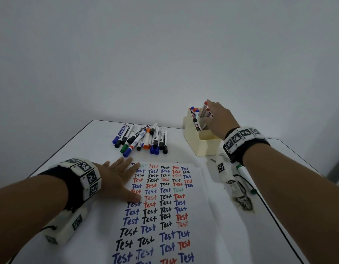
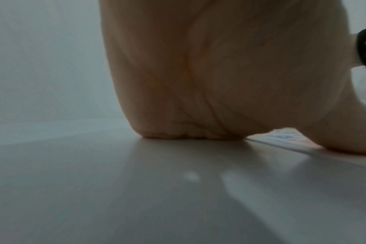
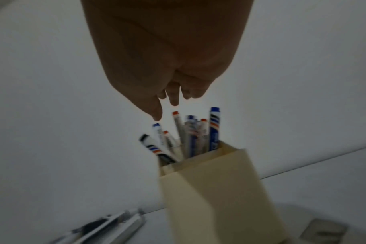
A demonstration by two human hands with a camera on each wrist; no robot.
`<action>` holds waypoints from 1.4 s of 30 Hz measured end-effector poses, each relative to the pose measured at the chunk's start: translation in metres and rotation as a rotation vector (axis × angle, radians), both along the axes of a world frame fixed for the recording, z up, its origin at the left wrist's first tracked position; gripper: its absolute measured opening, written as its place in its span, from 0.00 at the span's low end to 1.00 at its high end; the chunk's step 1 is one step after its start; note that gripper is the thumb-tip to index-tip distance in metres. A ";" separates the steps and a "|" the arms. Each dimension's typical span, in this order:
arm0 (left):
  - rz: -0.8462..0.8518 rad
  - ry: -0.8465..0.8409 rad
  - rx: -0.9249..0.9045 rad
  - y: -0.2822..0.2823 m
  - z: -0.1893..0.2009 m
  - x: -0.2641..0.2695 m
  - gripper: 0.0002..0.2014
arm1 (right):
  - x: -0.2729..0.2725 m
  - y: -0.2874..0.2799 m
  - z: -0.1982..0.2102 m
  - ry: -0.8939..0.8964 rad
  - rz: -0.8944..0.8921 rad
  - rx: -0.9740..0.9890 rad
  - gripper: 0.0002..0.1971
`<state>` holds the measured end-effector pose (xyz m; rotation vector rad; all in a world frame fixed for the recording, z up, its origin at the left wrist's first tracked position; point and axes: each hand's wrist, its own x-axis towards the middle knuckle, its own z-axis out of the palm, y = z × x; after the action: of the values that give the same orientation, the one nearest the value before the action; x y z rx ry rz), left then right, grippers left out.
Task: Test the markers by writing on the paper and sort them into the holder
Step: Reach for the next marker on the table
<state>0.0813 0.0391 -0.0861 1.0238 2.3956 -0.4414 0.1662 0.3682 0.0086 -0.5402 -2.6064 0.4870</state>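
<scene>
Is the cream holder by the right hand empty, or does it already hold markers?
Not empty: the holder already has several capped markers standing in it, their blue, red and black ends above the rim.

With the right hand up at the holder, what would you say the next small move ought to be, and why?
Probably bring the right hand back to the loose pile of markers and pick one. Its fingers hang above the markers in the holder and hold nothing, the pile is untested, and the left hand lies flat on the paper.
</scene>
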 end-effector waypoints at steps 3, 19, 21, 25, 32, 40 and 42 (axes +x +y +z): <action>-0.001 -0.001 0.007 0.001 0.001 0.000 0.66 | 0.012 -0.029 -0.001 0.127 0.097 -0.120 0.29; -0.025 0.055 0.050 -0.002 0.003 0.009 0.64 | 0.060 -0.115 -0.107 0.301 0.127 -1.410 0.10; -0.021 0.042 0.062 -0.002 0.004 0.010 0.63 | 0.061 -0.111 -0.111 0.291 0.163 -1.422 0.10; -0.014 -0.003 0.116 -0.003 0.009 0.009 0.60 | 0.062 -0.110 -0.114 0.254 0.223 -1.398 0.10; 0.107 0.255 0.580 0.002 0.035 -0.012 0.20 | 0.060 -0.109 -0.116 0.232 0.251 -1.381 0.09; 0.164 0.429 0.484 0.030 0.036 -0.038 0.10 | 0.058 -0.108 -0.117 0.251 0.256 -1.373 0.10; 0.159 0.440 0.484 0.038 0.032 -0.039 0.10 | 0.059 -0.108 -0.117 0.260 0.257 -1.374 0.10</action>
<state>0.0423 0.0766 -0.0539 0.9937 3.0492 -0.0196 0.2248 0.2606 -0.1084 -0.4414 -1.7384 2.2492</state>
